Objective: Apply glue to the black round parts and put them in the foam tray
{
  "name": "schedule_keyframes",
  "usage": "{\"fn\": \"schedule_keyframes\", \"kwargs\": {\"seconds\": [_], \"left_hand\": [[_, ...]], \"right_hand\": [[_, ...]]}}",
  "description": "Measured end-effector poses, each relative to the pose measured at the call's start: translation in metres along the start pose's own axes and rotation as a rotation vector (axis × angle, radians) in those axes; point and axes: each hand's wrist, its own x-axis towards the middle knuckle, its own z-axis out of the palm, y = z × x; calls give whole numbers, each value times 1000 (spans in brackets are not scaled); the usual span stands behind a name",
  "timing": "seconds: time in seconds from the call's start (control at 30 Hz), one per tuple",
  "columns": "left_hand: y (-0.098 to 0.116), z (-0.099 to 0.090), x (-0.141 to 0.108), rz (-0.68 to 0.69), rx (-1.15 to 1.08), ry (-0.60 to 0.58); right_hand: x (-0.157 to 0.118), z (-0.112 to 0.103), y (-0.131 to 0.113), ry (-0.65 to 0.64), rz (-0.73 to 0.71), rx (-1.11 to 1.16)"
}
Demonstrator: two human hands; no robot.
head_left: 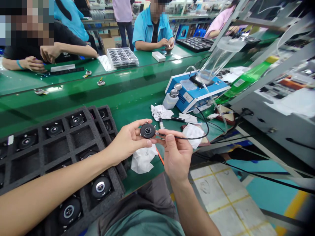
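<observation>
In the head view, the left grip (134, 135) pinches a round black disc (147, 130) between thumb and fingers, above the surface (129, 113). The right grip (178, 151) pinches a thin black cable (193, 138), its tip at the disc's near-right edge; contact cannot be told. The step in hand looks like applying the tip to the disc. The next move seems to call for a steady disc and fine tip control. A foam tray (96, 131) lies left of the left grip.

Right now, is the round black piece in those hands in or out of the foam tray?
Out: the left hand holds the round black piece by its edge, clear of the foam tray.
</observation>
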Motion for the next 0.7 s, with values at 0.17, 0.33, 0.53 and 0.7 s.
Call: {"fn": "schedule_keyframes", "kwargs": {"seconds": [0.17,0.33,0.53,0.7], "left_hand": [[0,0,0,-6,1,-3],[1,1,0,3,7,-3],[2,1,-1,-2,8,-1],[1,1,0,-1,5,1]], "right_hand": [[0,0,0,-2,1,-2],[-1,1,-1,5,11,-8],[-1,1,-1,1,1,10],[-1,1,0,6,0,3]]}}
